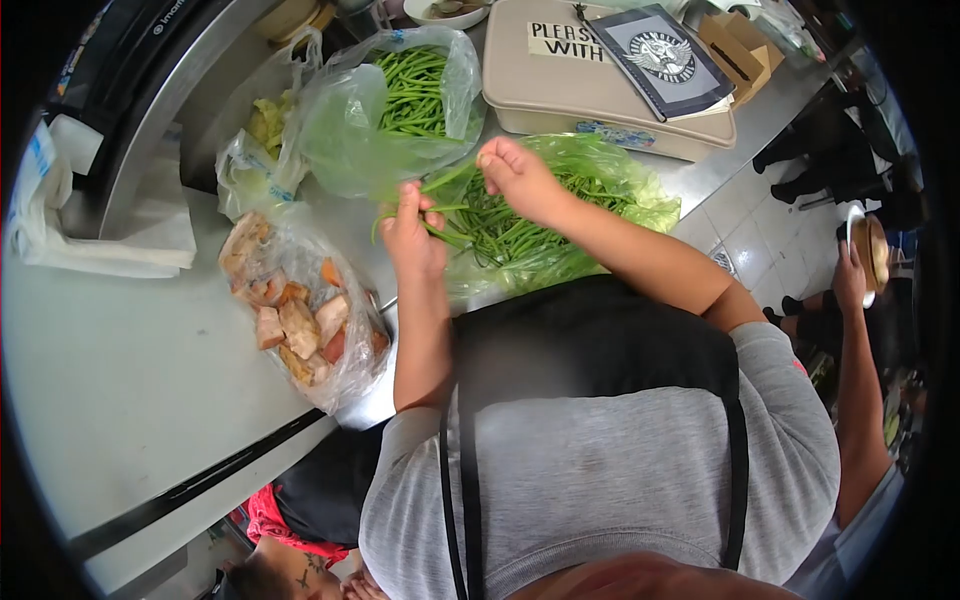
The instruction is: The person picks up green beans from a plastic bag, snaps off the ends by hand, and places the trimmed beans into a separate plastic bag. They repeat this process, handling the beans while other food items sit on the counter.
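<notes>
Several long green beans (450,209) stick out from my left hand (412,232), whose fingers are closed around them. My right hand (518,178) is pinched at the far end of one of these beans, just up and to the right of the left hand. Below both hands, an open yellow-green plastic bag (650,190) lies spread with a heap of green beans (500,225) on it. Beyond my left hand stands a clear plastic bag (340,120) with more green beans (412,90) inside.
A clear bag of brown and orange food chunks (300,325) lies at left, near a bag of yellowish-green pieces (268,125). A lidded beige box (540,85) with a dark notebook (665,60) sits behind. Other people are nearby; one hand (850,270) holds a plate at right.
</notes>
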A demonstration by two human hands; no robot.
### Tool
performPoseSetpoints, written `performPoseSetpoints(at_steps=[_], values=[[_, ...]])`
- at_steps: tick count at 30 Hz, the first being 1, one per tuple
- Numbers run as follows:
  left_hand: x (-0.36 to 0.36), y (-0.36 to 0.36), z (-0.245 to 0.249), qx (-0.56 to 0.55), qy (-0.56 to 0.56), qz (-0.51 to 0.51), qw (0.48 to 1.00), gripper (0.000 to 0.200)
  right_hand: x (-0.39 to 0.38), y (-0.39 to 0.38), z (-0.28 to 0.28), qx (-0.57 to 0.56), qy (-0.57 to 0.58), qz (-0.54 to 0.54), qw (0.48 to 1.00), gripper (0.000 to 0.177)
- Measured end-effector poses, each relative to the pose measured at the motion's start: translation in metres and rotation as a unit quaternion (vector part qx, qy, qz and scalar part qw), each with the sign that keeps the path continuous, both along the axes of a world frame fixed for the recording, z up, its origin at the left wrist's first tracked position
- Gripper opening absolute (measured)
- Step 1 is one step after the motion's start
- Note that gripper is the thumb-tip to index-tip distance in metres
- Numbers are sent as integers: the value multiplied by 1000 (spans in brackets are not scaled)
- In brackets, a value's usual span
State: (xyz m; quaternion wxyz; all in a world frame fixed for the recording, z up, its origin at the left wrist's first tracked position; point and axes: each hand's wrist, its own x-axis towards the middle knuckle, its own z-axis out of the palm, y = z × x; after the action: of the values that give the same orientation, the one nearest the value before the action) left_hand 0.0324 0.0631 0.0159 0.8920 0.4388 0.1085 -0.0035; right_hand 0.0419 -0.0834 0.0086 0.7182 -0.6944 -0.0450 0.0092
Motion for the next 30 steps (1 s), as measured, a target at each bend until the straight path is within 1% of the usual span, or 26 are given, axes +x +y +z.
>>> performPoseSetpoints(at_steps=[1,4,5,8,10,11,12,13,14,15,16,17,18,19,21,22,24,25,28,30], values=[[0,2,-2,-11,7,11,1000,15,-3,6,-3,14,21,3,1000,12],[-3,5,-8,-1,-15,19,1000,17,-6,11,-4,8,66,10,998,15],[-5,4,-8,-4,-14,24,1000,16,-3,11,-8,40,76,10,996,14],[-7,1,-6,-17,-11,37,999,16,-7,7,-5,190,90,65,976,10],[-5,2,-3,-26,-5,39,999,15,-11,7,-7,230,86,101,964,11],[-1,8,-12,-18,10,59,998,16,-14,6,-8,249,80,115,958,11],[4,16,-20,-13,23,73,997,17,-16,2,-6,230,58,119,964,13],[2,20,-4,5,68,101,993,17,-18,-5,-3,204,31,115,972,14],[0,25,12,17,107,119,987,16,-15,-12,-5,118,24,130,984,15],[9,41,-5,-22,74,128,989,17,-14,-10,-14,94,7,100,990,16],[15,63,-23,-80,-12,55,995,16,-16,-12,-9,-72,-77,77,991,21],[11,57,-15,-69,-2,59,996,16,-12,-12,-10,-273,-149,88,946,31],[9,51,-6,-54,10,68,996,17,-14,-11,1,-398,-47,141,905,36],[9,43,-5,-30,19,57,998,17,-22,-11,6,-458,-108,125,874,38],[6,31,-5,31,35,46,998,18,-28,-3,-8,-506,-157,121,840,37],[5,24,-4,59,24,33,997,19,-29,1,-14,-527,-181,123,821,36],[-1,13,-4,112,5,12,994,21,-31,3,-22,-546,-159,162,807,32],[-3,13,-4,123,-4,-35,992,21,-31,3,-25,-554,-149,182,798,30],[-5,4,-6,207,-27,-46,977,20,-24,-2,-38,-547,-114,190,807,26],[-6,1,-8,253,-44,-66,964,18,-24,-6,-44,-533,-138,175,817,23]])
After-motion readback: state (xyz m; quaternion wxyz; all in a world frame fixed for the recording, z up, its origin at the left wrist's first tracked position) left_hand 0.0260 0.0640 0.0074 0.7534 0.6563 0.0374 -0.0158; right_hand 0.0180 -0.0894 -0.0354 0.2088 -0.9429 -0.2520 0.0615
